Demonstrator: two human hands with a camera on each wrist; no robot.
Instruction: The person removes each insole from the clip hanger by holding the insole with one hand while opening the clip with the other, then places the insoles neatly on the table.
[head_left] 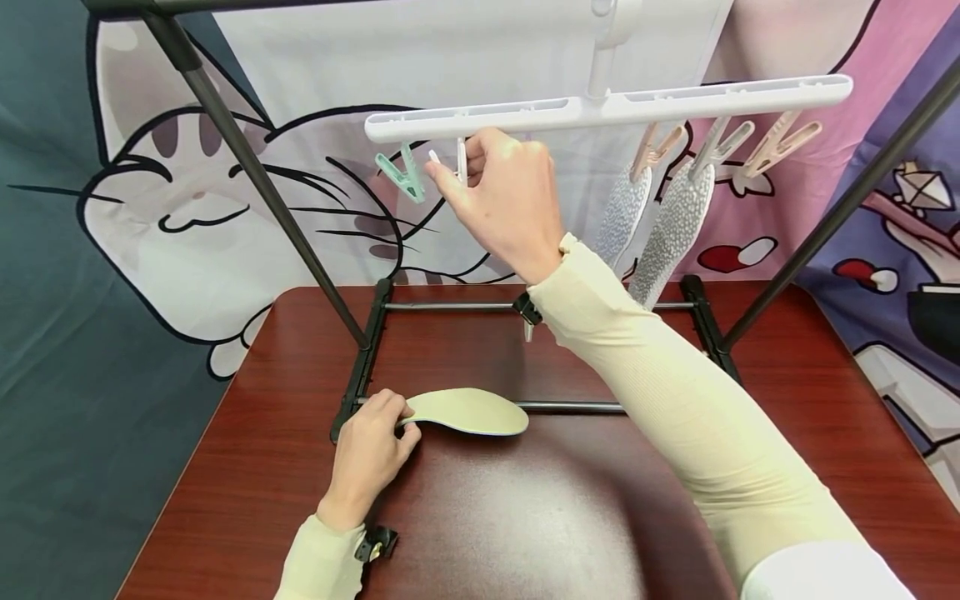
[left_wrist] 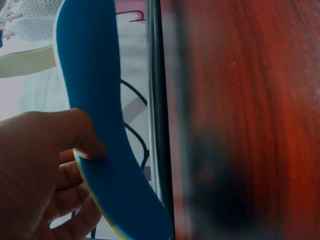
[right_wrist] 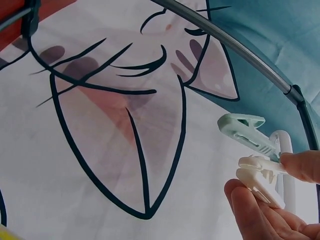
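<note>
My left hand (head_left: pixel 367 458) grips one end of an insole (head_left: pixel 468 411) low over the table, pale yellow on its upper face. Its blue underside, with the thumb pressed against it, fills the middle of the left wrist view. My right hand (head_left: pixel 513 196) is raised under the left part of a white hanger bar (head_left: pixel 487 122). Its thumb and fingers pinch a white clothespin (right_wrist: pixel 262 185) that hangs there. Beside that one hangs a mint-green clothespin (head_left: pixel 405 173). The right wrist view shows both clothespins close together.
Two speckled grey insoles, one (head_left: pixel 624 208) behind the other (head_left: pixel 675 233), hang from clothespins on the bar's right half. A beige clothespin (head_left: pixel 780 146) hangs farther right. A dark metal rack frame (head_left: pixel 255 175) stands on the reddish-brown table (head_left: pixel 247 467), before a cartoon-printed cloth (head_left: pixel 322 225).
</note>
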